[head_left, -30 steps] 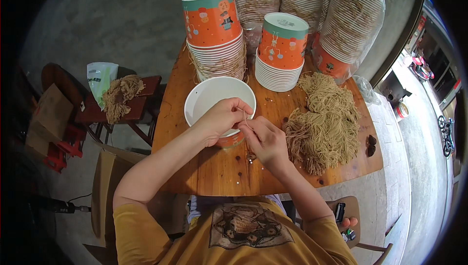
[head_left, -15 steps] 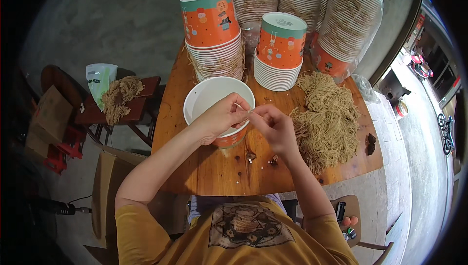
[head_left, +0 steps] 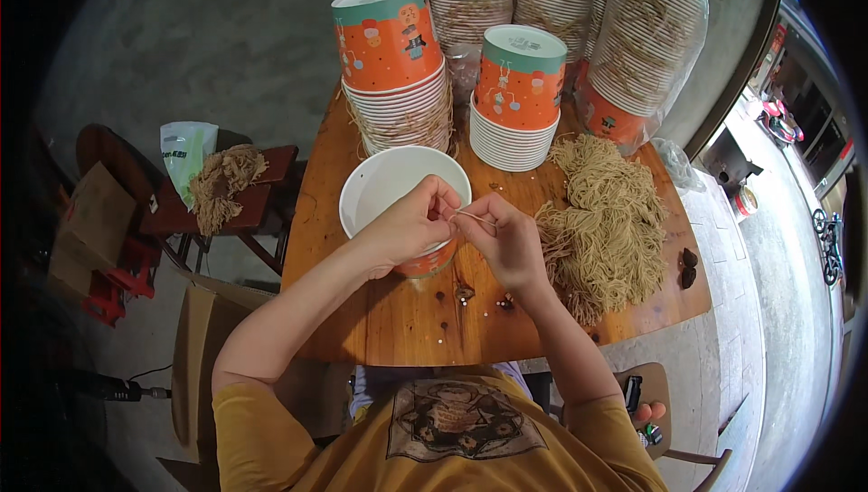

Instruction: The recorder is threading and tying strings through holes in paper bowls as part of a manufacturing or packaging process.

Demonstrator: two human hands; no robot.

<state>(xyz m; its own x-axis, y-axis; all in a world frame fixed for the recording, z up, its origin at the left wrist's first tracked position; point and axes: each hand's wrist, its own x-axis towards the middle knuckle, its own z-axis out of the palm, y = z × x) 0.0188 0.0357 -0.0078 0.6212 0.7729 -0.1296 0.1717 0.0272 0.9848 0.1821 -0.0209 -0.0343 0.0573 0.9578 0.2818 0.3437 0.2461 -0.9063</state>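
Note:
My left hand (head_left: 409,228) and my right hand (head_left: 508,250) meet fingertip to fingertip at the right rim of a white-lined paper bucket (head_left: 360,195). Between them runs a thin, pale cord (head_left: 477,218). Both hands pinch it, thumb against finger. Whether it is knotted where the fingers meet is too small to tell. Part of the bucket's front is hidden behind my left forearm and hand; some of its orange outside shows below. To the right of my right hand lies a large heap of tan cords (head_left: 619,225) on the wooden table.
Behind the bucket stand upside-down stacks of orange-and-green paper buckets (head_left: 389,49) and a shorter stack (head_left: 520,85). Bagged stacks (head_left: 646,35) rise at the back. Small dark bits (head_left: 465,292) and white beads dot the tabletop. Leftward, a stool (head_left: 280,171) bears more tan cord (head_left: 226,180).
My hands have shifted slightly left and down. The fingers have moved closer together, and more of the pale cord shows along my right fingers. The bucket stays about where it was.

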